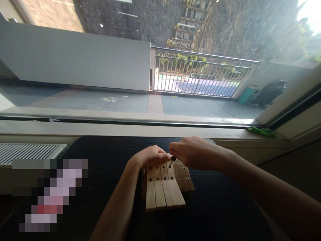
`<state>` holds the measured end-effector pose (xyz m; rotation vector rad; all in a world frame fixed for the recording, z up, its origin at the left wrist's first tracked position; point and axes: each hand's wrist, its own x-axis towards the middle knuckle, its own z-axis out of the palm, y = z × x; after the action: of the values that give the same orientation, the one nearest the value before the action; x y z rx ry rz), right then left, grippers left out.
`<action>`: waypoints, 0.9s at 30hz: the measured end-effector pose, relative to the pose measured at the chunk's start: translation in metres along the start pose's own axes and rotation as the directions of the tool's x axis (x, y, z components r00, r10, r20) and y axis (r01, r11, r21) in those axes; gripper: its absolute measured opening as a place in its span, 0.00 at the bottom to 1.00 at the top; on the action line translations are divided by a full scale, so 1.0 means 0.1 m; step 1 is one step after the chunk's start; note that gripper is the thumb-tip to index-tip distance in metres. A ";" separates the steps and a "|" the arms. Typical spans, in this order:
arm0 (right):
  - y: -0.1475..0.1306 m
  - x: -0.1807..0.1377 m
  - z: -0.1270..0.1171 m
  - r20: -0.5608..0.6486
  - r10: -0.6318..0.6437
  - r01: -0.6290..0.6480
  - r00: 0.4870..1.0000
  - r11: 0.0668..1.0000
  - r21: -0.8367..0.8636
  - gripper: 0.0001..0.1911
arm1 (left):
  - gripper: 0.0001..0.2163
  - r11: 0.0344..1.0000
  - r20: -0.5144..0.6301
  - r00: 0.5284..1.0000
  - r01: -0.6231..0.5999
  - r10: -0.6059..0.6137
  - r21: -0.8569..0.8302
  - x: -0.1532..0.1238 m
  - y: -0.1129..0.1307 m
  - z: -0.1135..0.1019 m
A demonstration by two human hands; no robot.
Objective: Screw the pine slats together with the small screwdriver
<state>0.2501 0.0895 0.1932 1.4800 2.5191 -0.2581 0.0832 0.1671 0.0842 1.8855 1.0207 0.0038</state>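
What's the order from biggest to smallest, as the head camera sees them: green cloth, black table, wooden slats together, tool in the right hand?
1. Black table
2. Wooden slats, together
3. Green cloth, farther off
4. Tool, partly hidden

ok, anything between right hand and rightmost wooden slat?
Only the tool the right hand holds, its shaft angled down to a hole in the rightmost wooden slat. Nothing else visible; the left hand is beside the tool.
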 end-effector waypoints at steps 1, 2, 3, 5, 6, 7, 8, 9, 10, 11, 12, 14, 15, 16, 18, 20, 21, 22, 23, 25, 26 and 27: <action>0.00 0.00 0.01 -0.007 -0.004 0.004 1.000 1.000 0.014 0.13 | 0.22 1.000 -0.008 1.000 -0.006 0.006 0.002 0.00 0.00 0.00; 0.00 0.00 0.02 -0.013 -0.012 0.012 1.000 1.000 0.027 0.14 | 0.22 1.000 -0.014 1.000 -0.016 0.016 0.004 -0.01 0.01 0.00; 0.00 0.00 0.03 -0.018 -0.021 0.021 1.000 0.999 0.038 0.14 | 0.21 1.000 -0.020 0.999 -0.025 0.025 0.005 -0.01 0.01 0.01; 0.01 0.00 0.04 -0.010 -0.031 0.031 0.999 0.998 0.057 0.14 | 0.20 1.000 -0.029 0.999 -0.031 0.030 -0.006 -0.01 0.01 0.01; 0.01 0.00 0.04 -0.006 -0.031 0.031 1.000 0.997 0.065 0.13 | 0.20 0.999 -0.031 0.999 -0.031 0.030 -0.016 -0.01 0.00 0.01; 0.01 0.00 0.05 -0.007 -0.027 0.027 1.000 0.997 0.073 0.13 | 0.19 0.999 -0.032 0.999 -0.030 0.029 -0.027 -0.01 0.00 0.01; 0.02 0.00 0.05 -0.013 -0.020 0.021 1.000 0.996 0.082 0.12 | 0.19 0.999 -0.032 0.999 -0.028 0.027 -0.037 -0.01 0.00 0.01; 0.02 0.00 0.06 -0.025 -0.013 0.015 1.000 0.995 0.095 0.12 | 0.19 0.999 -0.029 0.999 -0.026 0.024 -0.045 -0.01 -0.01 0.01; 0.03 0.00 0.07 -0.035 -0.006 0.010 0.999 0.994 0.110 0.12 | 0.19 0.998 -0.026 0.999 -0.026 0.025 -0.050 -0.01 -0.01 0.02; 0.03 -0.01 0.08 -0.045 -0.001 0.006 0.999 0.992 0.126 0.12 | 0.18 0.998 -0.023 0.999 -0.028 0.027 -0.052 0.00 -0.02 0.02; 0.04 -0.01 0.08 -0.052 0.004 0.003 0.999 0.990 0.142 0.12 | 0.18 0.998 -0.020 0.999 -0.030 0.029 -0.053 0.00 -0.02 0.02; 0.04 -0.01 0.09 -0.065 0.012 -0.002 0.998 0.989 0.149 0.11 | 0.18 0.998 -0.020 0.999 -0.030 0.029 -0.055 0.00 -0.03 0.03; 0.04 -0.01 0.10 -0.066 0.010 0.000 0.998 0.990 0.139 0.11 | 0.18 0.998 -0.023 0.999 -0.028 0.027 -0.057 0.01 -0.03 0.03; 0.04 -0.01 0.09 -0.064 0.004 0.004 0.998 0.993 0.122 0.11 | 0.18 0.998 -0.026 0.999 -0.027 0.025 -0.057 0.01 -0.03 0.03; 0.03 0.00 0.09 -0.053 -0.013 0.017 0.998 0.997 0.079 0.11 | 0.19 0.998 -0.033 0.999 -0.022 0.020 -0.053 0.00 -0.02 0.03; 0.02 0.00 0.08 -0.043 -0.023 0.025 0.999 0.999 0.047 0.10 | 0.19 0.999 -0.037 0.999 -0.019 0.017 -0.044 0.00 -0.02 0.03; 0.02 0.00 0.08 -0.043 -0.023 0.025 0.999 0.999 0.038 0.10 | 0.19 0.999 -0.036 0.999 -0.016 0.015 -0.042 0.00 -0.02 0.03; 0.01 -0.01 0.08 -0.043 -0.023 0.024 0.999 0.999 0.031 0.10 | 0.19 0.999 -0.032 0.999 -0.014 0.012 -0.043 0.00 -0.02 0.03; 0.01 -0.01 0.08 -0.042 -0.021 0.022 0.999 0.999 0.027 0.11 | 0.19 0.999 -0.029 0.999 -0.014 0.013 -0.048 0.00 -0.03 0.03; 0.00 -0.02 0.08 -0.043 -0.013 0.014 0.999 1.000 0.020 0.11 | 0.20 0.998 -0.026 1.000 -0.020 0.018 -0.052 0.01 -0.03 0.03; 0.00 -0.02 0.09 -0.043 -0.008 0.009 0.999 1.000 0.015 0.10 | 0.20 0.998 -0.028 0.999 -0.023 0.022 -0.052 0.01 -0.04 0.03; -0.01 -0.02 0.09 -0.045 -0.003 0.003 0.999 1.000 0.010 0.10 | 0.20 0.999 -0.031 0.999 -0.024 0.022 -0.049 0.01 -0.04 0.03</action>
<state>0.2512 0.0846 0.1849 1.5018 2.5587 -0.2409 0.0827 0.1660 0.0790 1.8570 1.0103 0.0706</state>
